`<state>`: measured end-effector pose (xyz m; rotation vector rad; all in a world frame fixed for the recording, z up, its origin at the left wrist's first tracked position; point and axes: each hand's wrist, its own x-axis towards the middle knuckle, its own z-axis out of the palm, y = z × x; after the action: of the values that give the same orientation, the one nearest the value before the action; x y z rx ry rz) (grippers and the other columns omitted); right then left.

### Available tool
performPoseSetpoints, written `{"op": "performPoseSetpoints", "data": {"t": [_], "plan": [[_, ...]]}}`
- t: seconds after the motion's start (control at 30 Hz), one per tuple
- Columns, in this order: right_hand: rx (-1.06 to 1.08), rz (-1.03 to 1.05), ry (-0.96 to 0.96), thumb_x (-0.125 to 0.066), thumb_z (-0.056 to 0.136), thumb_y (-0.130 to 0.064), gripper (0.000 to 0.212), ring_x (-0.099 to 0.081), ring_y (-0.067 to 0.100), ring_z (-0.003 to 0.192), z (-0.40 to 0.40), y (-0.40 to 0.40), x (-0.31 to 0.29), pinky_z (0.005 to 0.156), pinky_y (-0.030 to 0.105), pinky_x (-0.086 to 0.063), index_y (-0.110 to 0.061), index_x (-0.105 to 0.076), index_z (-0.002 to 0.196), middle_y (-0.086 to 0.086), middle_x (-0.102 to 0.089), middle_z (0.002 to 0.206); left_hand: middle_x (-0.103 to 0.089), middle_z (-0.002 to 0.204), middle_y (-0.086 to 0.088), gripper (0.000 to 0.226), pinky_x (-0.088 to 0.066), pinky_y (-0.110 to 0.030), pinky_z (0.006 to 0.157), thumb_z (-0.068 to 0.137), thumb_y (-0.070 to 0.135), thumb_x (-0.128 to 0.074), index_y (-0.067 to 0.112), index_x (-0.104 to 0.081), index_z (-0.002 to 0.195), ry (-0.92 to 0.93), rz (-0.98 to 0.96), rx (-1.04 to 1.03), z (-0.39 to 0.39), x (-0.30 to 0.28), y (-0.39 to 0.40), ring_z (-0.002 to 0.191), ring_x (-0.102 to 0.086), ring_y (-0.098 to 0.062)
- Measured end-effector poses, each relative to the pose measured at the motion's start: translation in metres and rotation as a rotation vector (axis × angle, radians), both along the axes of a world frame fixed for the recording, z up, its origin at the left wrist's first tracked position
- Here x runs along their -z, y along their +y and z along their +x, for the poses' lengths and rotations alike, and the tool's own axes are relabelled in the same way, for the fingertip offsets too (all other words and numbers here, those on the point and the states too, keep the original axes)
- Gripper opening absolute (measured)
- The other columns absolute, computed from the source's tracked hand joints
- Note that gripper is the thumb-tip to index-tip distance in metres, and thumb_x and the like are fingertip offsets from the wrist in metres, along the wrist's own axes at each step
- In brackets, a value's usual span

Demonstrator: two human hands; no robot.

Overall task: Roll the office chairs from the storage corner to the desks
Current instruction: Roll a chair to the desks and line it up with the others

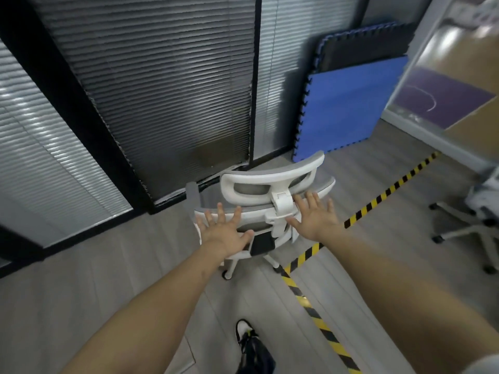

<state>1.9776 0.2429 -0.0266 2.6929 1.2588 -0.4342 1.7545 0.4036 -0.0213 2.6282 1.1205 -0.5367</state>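
A white office chair (272,182) with a grey mesh back and headrest stands in front of me, its back toward me, near the corner by the blinds. My left hand (225,230) reaches to the left side of the backrest top with fingers spread and straight. My right hand (314,214) is stretched out at the right side of the backrest, just right of the headrest post, fingers also spread. Neither hand curls round the frame. The chair's white legs and a caster (226,273) show below my left wrist.
A second white chair's base (464,228) stands at the right edge. Blue and black foam mats (348,103) lean on the wall behind. Yellow-black tape (313,300) runs across the grey floor. Dark window blinds (162,90) fill the left. My shoe (244,330) is below.
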Motion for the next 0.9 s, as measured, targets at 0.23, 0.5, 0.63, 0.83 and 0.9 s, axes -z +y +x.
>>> {"op": "performPoseSetpoints", "data": {"t": [0.23,0.5,0.63,0.83,0.9], "plan": [[0.202,0.048,0.035,-0.02,0.101,-0.073,0.077,0.014,0.025,0.16,-0.063,-0.112,0.004,0.126,0.062,0.0,-0.037,0.004,0.165,0.006,0.01,0.174,0.023,0.171,-0.007,0.087,0.011,-0.076,0.116,0.09,0.087,-0.023,0.052,0.017,0.159,0.031,-0.026,0.185,-0.026,-0.001,-0.061,0.157,0.011,-0.046],[0.364,0.058,0.041,-0.02,0.101,-0.073,0.075,0.014,0.025,0.16,-0.135,-0.202,0.003,0.124,0.062,-0.008,-0.044,0.012,0.163,0.005,0.011,0.174,0.025,0.171,-0.004,0.086,0.013,-0.083,0.11,0.093,0.084,-0.025,0.051,0.021,0.158,0.079,0.063,0.432,-0.033,-0.002,-0.09,0.157,0.017,-0.04],[0.454,0.072,0.07,-0.021,0.1,-0.075,0.076,0.021,0.02,0.158,-0.168,-0.227,0.006,0.124,0.062,0.002,-0.049,0.018,0.159,0.0,0.017,0.174,0.023,0.171,-0.005,0.089,0.013,-0.085,0.107,0.092,0.085,-0.025,0.047,0.018,0.16,0.099,0.101,0.539,-0.026,-0.012,-0.1,0.158,0.017,-0.037],[0.608,0.055,0.041,-0.018,0.099,-0.076,0.069,0.024,0.026,0.158,-0.202,-0.273,0.007,0.121,0.066,0.012,-0.059,0.02,0.154,0.005,0.026,0.171,0.019,0.172,-0.007,0.094,0.015,-0.082,0.108,0.087,0.09,-0.027,0.049,0.013,0.161,0.075,0.02,0.644,-0.011,-0.011,-0.118,0.157,0.015,-0.041],[0.659,0.074,0.068,-0.02,0.1,-0.075,0.069,0.025,0.03,0.157,-0.21,-0.283,0.006,0.123,0.066,0.011,-0.059,0.021,0.154,0.006,0.029,0.17,0.018,0.173,-0.007,0.092,0.014,-0.08,0.11,0.088,0.089,-0.028,0.05,0.012,0.161,0.056,0.016,0.689,-0.002,-0.01,-0.122,0.157,0.015,-0.041]]}}
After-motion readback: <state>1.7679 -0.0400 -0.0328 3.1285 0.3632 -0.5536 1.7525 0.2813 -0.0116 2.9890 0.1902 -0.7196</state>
